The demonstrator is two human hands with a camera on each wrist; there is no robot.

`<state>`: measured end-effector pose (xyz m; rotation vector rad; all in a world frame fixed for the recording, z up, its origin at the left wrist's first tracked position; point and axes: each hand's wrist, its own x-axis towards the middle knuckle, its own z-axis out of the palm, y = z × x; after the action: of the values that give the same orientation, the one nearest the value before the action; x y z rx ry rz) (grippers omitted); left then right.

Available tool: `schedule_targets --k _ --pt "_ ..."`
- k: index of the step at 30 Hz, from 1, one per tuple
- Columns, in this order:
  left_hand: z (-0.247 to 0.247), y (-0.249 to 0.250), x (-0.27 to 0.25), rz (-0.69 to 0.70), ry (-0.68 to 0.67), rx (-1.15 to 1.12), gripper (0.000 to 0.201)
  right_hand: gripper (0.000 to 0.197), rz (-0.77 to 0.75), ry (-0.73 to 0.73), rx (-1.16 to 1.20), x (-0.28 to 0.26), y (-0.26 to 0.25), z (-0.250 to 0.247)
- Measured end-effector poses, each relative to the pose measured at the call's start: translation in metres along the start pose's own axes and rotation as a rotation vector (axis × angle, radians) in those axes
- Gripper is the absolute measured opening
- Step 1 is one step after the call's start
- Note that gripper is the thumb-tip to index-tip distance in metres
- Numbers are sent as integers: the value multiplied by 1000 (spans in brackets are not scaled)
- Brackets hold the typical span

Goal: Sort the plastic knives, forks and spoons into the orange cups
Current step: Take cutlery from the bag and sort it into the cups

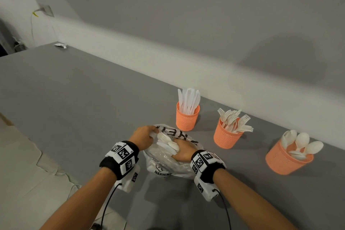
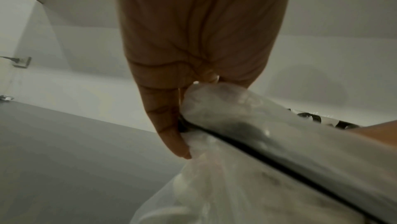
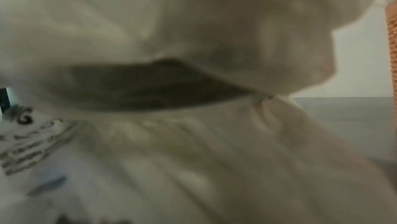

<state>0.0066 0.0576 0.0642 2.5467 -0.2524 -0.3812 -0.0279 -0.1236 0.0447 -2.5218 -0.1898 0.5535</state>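
A clear plastic bag [image 1: 164, 164] with black print lies on the grey table. My left hand [image 1: 147, 134] pinches the bag's rim at its far left, and the left wrist view shows my left hand [image 2: 193, 49] with its fingers curled on the plastic of the bag [image 2: 236, 185]. My right hand [image 1: 182, 152] is at the bag's mouth and grips a bunch of white spoons [image 1: 166, 143] that stick out to the left. To the right stand three orange cups: one with knives [image 1: 187, 119], one with forks [image 1: 225, 137], one with spoons [image 1: 283, 160]. Blurred bag plastic [image 3: 171, 142] fills the right wrist view and hides the fingers.
The grey table [image 1: 74, 99] reaches far to the left and back to a white wall. A small white scrap [image 1: 60, 45] lies at its far corner. The table's near left edge [image 1: 22, 129] drops to a pale floor. An orange cup [image 3: 392, 49] shows at the right wrist view's edge.
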Motion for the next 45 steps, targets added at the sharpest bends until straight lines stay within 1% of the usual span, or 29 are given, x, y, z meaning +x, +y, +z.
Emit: schedule_targets --k 4,7,10,12,14,16,18,19,20,21,23,24,25,26,28,30,33,35,37,39,42,44,45 --pt "-3 4 5 13 -8 36 49 45 -22 41 32 -5 -2 -3" --pt "-7 11 6 30 -19 78 47 45 -35 75 62 -10 -4 -8" --pt "-10 15 10 36 -22 77 45 45 -59 78 138 -13 -2 -12" --pt "-11 17 14 42 -33 60 38 41 -88 101 187 -18 -1 -16" --pt "-14 18 17 32 -55 45 29 36 -113 165 247 -21 1 -18" --pt "-16 16 21 8 -72 9 28 33 -122 244 380 -25 -1 -22" --pt "-20 17 22 11 -62 6 26 25 -122 295 613 -27 -4 -27" --pt "-22 20 21 32 -41 11 26 18 -116 330 710 -28 -6 -32" --pt "-23 24 19 69 3 4 27 10 -105 368 789 -29 -8 -38" --pt "-24 30 16 115 67 -38 27 6 -96 407 872 -32 -11 -45" --pt "-26 49 8 191 209 -207 26 10 -81 482 1040 -35 -14 -59" --pt "-26 61 3 206 241 -323 24 13 -78 512 1112 -38 -13 -67" --pt "-26 73 -3 203 237 -453 24 17 -82 543 1171 -40 -12 -74" --pt "-25 84 -7 188 204 -593 24 20 -88 580 1213 -41 -9 -80" --pt "-20 107 -14 121 75 -833 26 20 -86 659 1275 -47 -3 -91" --pt "-8 126 -20 13 -102 -990 31 21 -68 759 1334 -54 3 -99" --pt "18 146 -19 -201 -390 -1195 44 18 -25 885 1404 -65 11 -106" --pt "33 158 -17 -305 -567 -1371 56 11 -21 949 1397 -75 16 -109" --pt "41 172 -16 -321 -660 -1490 60 11 3 1000 1327 -84 20 -108" --pt "42 188 -17 -270 -706 -1476 57 10 30 1039 1296 -89 24 -103" --pt "47 204 -17 -194 -740 -1400 59 10 72 1072 1341 -90 33 -96" --pt "50 209 -15 -162 -757 -1250 64 21 110 1097 1373 -88 40 -95" --pt "51 210 -14 -130 -745 -1153 65 22 119 1104 1383 -88 44 -96"
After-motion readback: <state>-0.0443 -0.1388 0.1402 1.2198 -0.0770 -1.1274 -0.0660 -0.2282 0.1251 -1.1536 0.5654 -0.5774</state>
